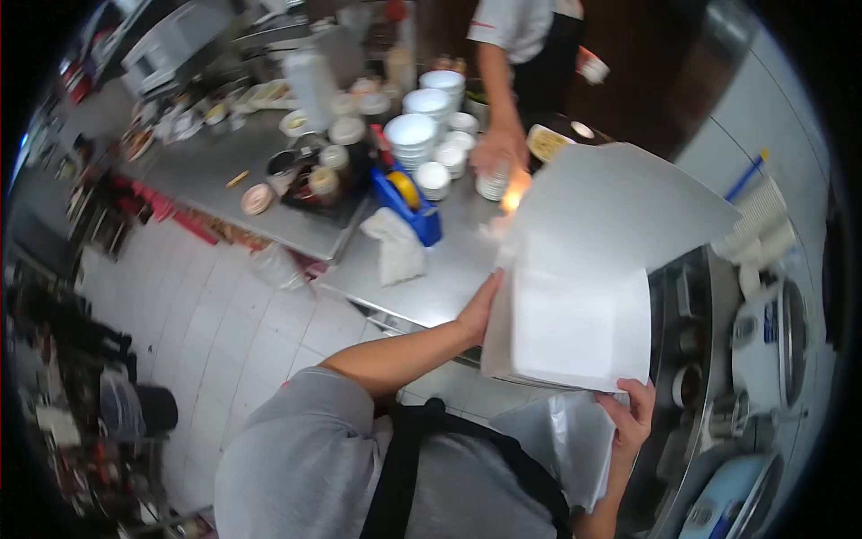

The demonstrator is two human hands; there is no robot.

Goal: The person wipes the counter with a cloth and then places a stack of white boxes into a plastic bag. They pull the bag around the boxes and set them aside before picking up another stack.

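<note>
A white box (575,323) with its lid raised is held in front of my body, and its inside looks bare. My left hand (480,310) presses against the box's left side, fingers partly hidden behind it. At the near right corner, my right hand (631,415) grips the box's edge with bent fingers. A clear plastic bag (561,436) hangs below the box, beside my right hand. Past the lid, a co-worker's hand (501,153) is over a small white container (491,184) on the steel counter.
The steel counter (449,278) bears stacked white bowls (411,132), a blue tape dispenser (409,207), a white cloth (395,247) and bottles. Rice cookers (759,346) stand at the right. A black bin (157,409) is on the tiled floor at the left.
</note>
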